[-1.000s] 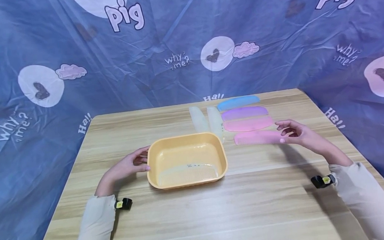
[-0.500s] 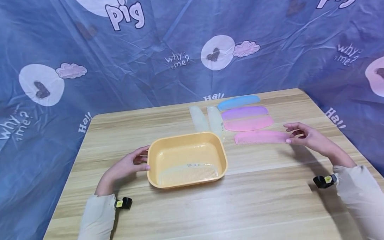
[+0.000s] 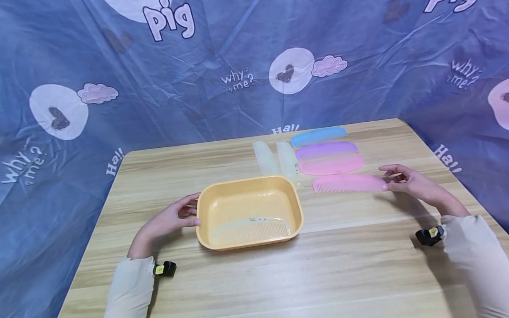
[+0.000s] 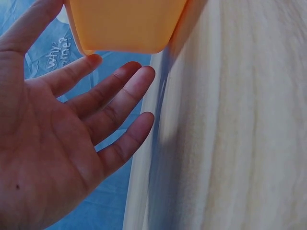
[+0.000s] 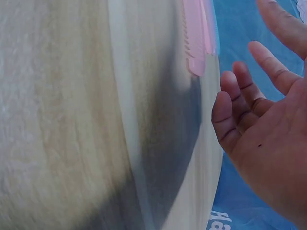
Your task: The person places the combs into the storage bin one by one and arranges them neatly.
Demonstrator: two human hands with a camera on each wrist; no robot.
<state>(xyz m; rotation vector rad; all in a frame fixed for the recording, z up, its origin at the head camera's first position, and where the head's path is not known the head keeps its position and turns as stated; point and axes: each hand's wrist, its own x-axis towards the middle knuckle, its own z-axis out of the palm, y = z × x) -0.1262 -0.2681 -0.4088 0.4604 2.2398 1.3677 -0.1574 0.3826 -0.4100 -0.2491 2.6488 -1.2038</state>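
A yellow plastic basin [image 3: 247, 187] stands on the table, with a translucent whitish comb [image 3: 253, 230] lying inside along its near wall. My left hand [image 3: 172, 218] touches the basin's left end with loosely spread fingers; in the left wrist view the palm and fingers [image 4: 120, 108] are uncurled below the basin [image 4: 124, 24]. A pink comb [image 3: 345, 183], teeth toward me, lies right of the basin. Just past its right end is my right hand [image 3: 413, 184], fingers loosely bent around nothing. The right wrist view shows a gap between that hand [image 5: 268, 115] and the pink comb [image 5: 194, 38].
Behind the nearer pink comb lie another pink comb [image 3: 332, 165], a purple comb [image 3: 326, 150] and a blue comb [image 3: 318, 136]. Two whitish combs [image 3: 265, 157] point away behind the basin. A blue printed cloth [image 3: 219, 108] rises behind the wooden table [image 3: 326, 273].
My right hand has moved a little to the right, off the end of the nearer pink comb. The left hand and the basin have stayed put.
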